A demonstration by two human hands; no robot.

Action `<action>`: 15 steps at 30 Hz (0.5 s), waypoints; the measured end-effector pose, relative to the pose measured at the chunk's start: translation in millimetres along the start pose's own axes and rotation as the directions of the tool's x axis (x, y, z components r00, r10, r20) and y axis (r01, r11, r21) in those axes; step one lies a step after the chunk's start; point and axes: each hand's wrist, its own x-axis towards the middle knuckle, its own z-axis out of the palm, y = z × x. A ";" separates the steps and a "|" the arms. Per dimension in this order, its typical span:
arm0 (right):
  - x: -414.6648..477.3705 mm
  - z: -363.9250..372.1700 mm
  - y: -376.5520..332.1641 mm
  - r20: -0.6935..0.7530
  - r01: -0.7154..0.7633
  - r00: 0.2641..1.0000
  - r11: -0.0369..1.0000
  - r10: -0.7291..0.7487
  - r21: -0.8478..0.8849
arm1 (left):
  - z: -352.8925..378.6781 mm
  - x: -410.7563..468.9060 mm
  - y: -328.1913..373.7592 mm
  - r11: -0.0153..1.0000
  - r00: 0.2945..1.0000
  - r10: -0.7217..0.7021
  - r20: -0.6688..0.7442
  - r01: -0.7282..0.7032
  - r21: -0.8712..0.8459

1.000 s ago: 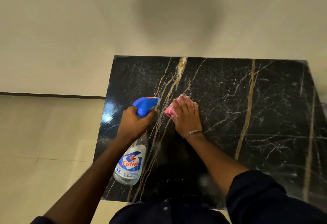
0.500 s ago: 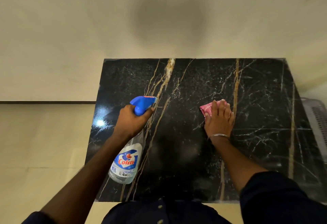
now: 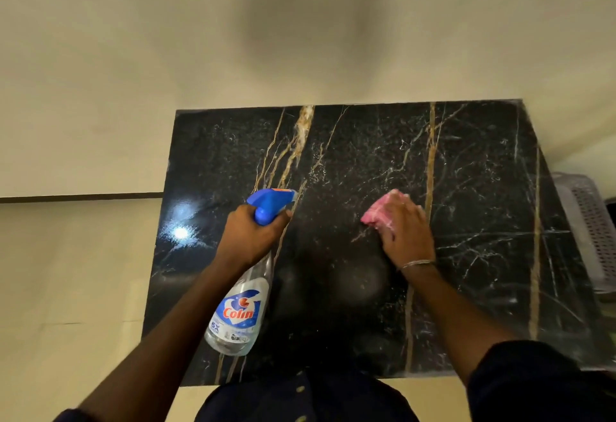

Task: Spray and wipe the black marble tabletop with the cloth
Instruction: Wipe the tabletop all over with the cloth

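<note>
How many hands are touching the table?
1. The right hand presses the pink cloth on the black marble tabletop; the left hand holds the clear blue-capped spray bottle above it.

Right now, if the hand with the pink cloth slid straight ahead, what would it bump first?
Probably nothing: the right hand and cloth have bare tabletop ahead, then the wall.

Tabletop (image 3: 466, 288) lies bare right of the cloth (image 3: 378, 213); spray bottle (image 3: 243, 308) blocks its left.
</note>
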 end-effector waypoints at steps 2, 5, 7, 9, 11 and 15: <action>18.2 -3.9 10.6 -0.057 -0.144 0.988 0.990 0.144 0.001 | -2.4 -0.6 1.2 1.000 1.000 0.003 -0.009 -0.003 -0.018; 49.2 1.5 -13.0 -0.117 -0.305 0.944 0.951 0.309 0.053 | -6.3 -1.2 2.7 0.998 1.000 0.008 -0.021 -0.010 -0.054; 67.2 10.8 -51.0 -0.097 -0.249 0.961 0.962 0.260 0.110 | -9.0 -0.5 2.7 0.997 1.000 -0.012 -0.020 0.010 -0.072; 78.4 21.3 -97.4 -0.051 -0.084 0.995 0.988 0.091 0.132 | -11.1 0.8 2.7 0.996 0.999 -0.036 -0.004 0.036 -0.076; 81.4 31.5 -137.7 0.006 0.079 0.997 0.984 -0.081 0.159 | -13.8 2.0 2.3 0.996 0.999 -0.051 0.004 0.051 -0.076; 77.9 38.7 -142.3 0.045 0.283 0.956 0.952 -0.290 0.119 | -19.8 7.7 0.8 0.994 0.998 -0.049 0.032 0.052 -0.097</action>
